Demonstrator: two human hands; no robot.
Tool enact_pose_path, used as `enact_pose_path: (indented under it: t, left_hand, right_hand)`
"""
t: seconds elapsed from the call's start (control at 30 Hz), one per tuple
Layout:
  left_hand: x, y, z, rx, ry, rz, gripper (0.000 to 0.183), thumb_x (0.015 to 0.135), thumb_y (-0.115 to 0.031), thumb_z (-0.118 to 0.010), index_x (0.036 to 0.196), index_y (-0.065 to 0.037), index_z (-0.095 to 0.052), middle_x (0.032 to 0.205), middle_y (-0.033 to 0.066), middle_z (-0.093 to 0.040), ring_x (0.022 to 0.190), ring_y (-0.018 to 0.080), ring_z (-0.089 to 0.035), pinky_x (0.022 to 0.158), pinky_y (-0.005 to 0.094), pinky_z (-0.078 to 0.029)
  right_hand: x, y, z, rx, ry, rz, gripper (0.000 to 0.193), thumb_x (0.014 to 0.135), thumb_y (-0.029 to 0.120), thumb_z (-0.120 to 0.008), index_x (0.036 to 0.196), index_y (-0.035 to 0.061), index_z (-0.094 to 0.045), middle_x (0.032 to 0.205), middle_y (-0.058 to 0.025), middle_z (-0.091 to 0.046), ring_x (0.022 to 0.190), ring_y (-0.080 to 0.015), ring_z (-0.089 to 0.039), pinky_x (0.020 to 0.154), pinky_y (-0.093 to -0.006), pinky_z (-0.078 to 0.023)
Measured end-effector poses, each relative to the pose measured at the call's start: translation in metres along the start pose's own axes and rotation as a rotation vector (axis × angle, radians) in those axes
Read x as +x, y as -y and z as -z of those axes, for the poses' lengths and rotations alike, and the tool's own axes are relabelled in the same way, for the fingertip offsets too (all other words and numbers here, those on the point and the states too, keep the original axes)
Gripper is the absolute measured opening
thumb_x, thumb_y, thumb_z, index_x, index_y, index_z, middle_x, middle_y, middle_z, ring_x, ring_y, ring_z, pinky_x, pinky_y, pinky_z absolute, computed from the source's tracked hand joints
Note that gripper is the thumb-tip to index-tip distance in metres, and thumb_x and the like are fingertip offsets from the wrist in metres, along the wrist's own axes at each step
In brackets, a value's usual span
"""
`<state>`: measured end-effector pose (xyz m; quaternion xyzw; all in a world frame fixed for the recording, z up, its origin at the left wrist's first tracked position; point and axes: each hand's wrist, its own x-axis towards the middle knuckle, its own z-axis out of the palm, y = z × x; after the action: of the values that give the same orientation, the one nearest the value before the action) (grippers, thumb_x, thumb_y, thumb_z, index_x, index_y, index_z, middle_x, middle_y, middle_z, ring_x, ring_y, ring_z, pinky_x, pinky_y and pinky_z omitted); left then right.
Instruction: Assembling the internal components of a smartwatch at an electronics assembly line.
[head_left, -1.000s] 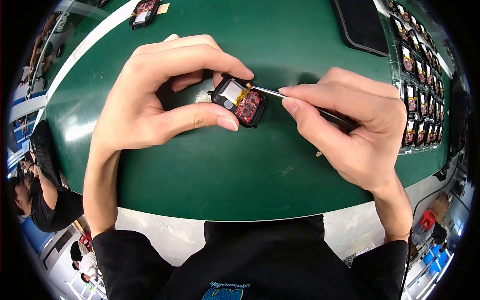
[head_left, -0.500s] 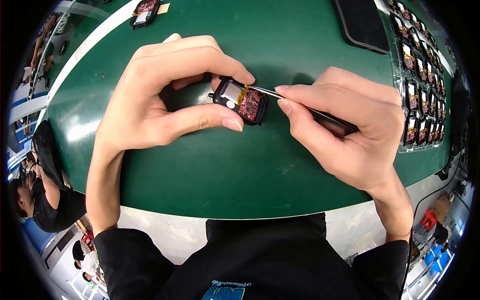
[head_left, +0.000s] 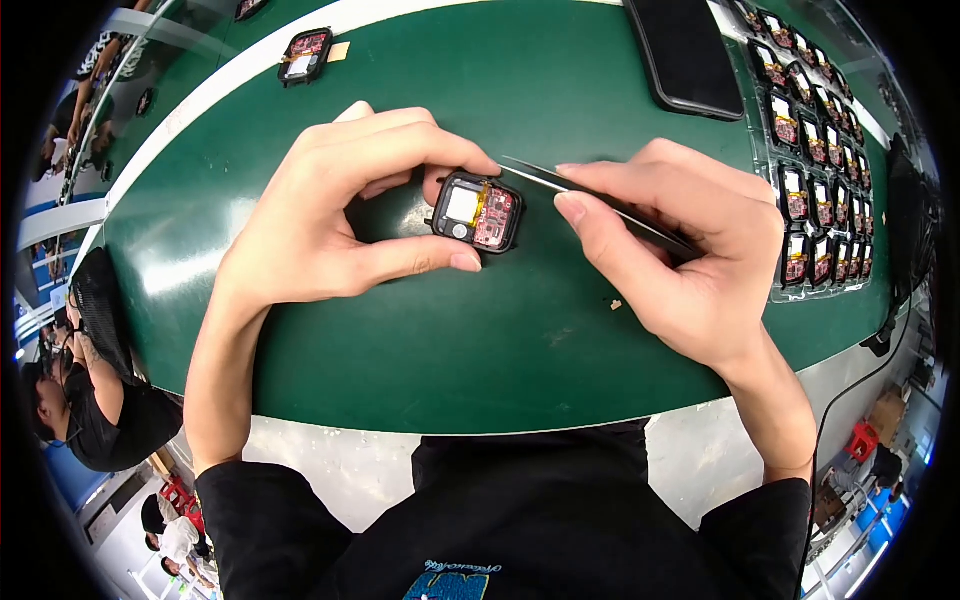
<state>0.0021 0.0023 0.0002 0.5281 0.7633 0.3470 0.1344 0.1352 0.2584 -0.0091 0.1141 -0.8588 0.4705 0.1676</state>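
Note:
My left hand (head_left: 310,215) pinches a small black watch-like case (head_left: 516,225) between thumb and fingers, just above the green table. Its open side faces up and shows a red circuit board (head_left: 497,220), a pale rectangular block (head_left: 463,205), yellow tape and a small round silvery part. Between the thumb and fingers of my right hand (head_left: 690,240) is a pair of dark, thin tweezers (head_left: 625,213). Their two tips are spread apart and lie close to the upper right of the case, by my left fingertip. I see nothing between the tips.
Clear trays (head_left: 790,297) with several similar cases stand at the right. A black phone-like slab (head_left: 690,60) lies at the far right. Another open case (head_left: 305,55) with a tan tab lies far left. A tiny beige scrap (head_left: 616,304) is near my right hand. A person (head_left: 110,410) sits at left.
The tweezers' tips have left the board's upper edge and spread apart. The case is turned slightly and lies more level in my left hand. The beige scrap now shows. The whole view has shifted a little.

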Motion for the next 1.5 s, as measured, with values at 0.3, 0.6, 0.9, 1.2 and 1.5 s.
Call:
enact_pose_path:
  t: [0.3, 0.6, 0.9, 1.2, 1.5]
  left_hand:
    - [0.002, -0.006, -0.010, 0.018, -0.039, -0.028, 0.056, 0.072, -0.016, -0.099, 0.122, -0.006, -0.077, 0.091, 0.0018, -0.064, 0.079, 0.0172, -0.054, 0.072, 0.0321, -0.037]
    - [-0.004, -0.004, -0.009, 0.037, -0.118, 0.141, 0.055, 0.075, -0.011, -0.093, 0.125, 0.001, -0.073, 0.092, 0.0033, -0.054, 0.074, 0.0136, -0.040, 0.068, 0.0290, -0.034]
    - [-0.019, 0.005, -0.018, 0.079, -0.187, 0.263, 0.048, 0.097, -0.014, -0.083, 0.139, 0.002, -0.067, 0.110, -0.0035, -0.061, 0.079, 0.0057, -0.038, 0.071, 0.0228, -0.030]
    - [-0.008, -0.024, -0.058, 0.402, -0.326, 0.341, 0.037, 0.111, -0.012, -0.068, 0.145, 0.002, -0.062, 0.116, 0.0017, -0.063, 0.091, 0.0109, -0.047, 0.080, 0.0260, -0.038]
    - [-0.023, -0.108, -0.105, 0.242, 0.228, 0.139, 0.054, 0.105, -0.024, -0.082, 0.147, 0.002, -0.061, 0.112, 0.0167, -0.069, 0.098, 0.0291, -0.069, 0.089, 0.0428, -0.056]
  right_hand:
    - [-0.009, -0.002, -0.007, 0.177, -0.110, -0.129, 0.018, 0.102, -0.002, -0.079, 0.120, -0.0040, -0.077, 0.086, 0.0002, -0.069, 0.071, -0.0002, -0.059, 0.058, -0.0201, -0.042]
    - [-0.178, 0.066, 0.005, 0.201, -0.530, -0.442, 0.023, 0.091, 0.004, -0.091, 0.098, -0.0015, -0.071, 0.079, -0.0029, -0.068, 0.060, -0.0037, -0.054, 0.051, -0.0236, -0.041]
    - [-0.524, -0.164, -0.080, -0.133, -0.782, -1.538, 0.033, 0.102, 0.029, -0.081, 0.093, -0.0032, -0.078, 0.068, -0.0074, -0.065, 0.067, -0.0134, -0.057, 0.062, -0.0385, -0.044]
    - [-0.641, -0.316, -0.104, -0.264, -0.434, -1.955, 0.055, 0.109, 0.047, -0.063, 0.112, -0.0049, -0.079, 0.117, -0.0349, -0.077, 0.115, -0.0536, -0.074, 0.103, -0.0592, -0.059]
    - [-0.626, -0.402, -0.026, -0.264, -0.554, -1.895, 0.049, 0.113, 0.035, -0.053, 0.119, -0.0066, -0.078, 0.141, -0.0390, -0.065, 0.126, -0.0536, -0.069, 0.110, -0.0595, -0.056]
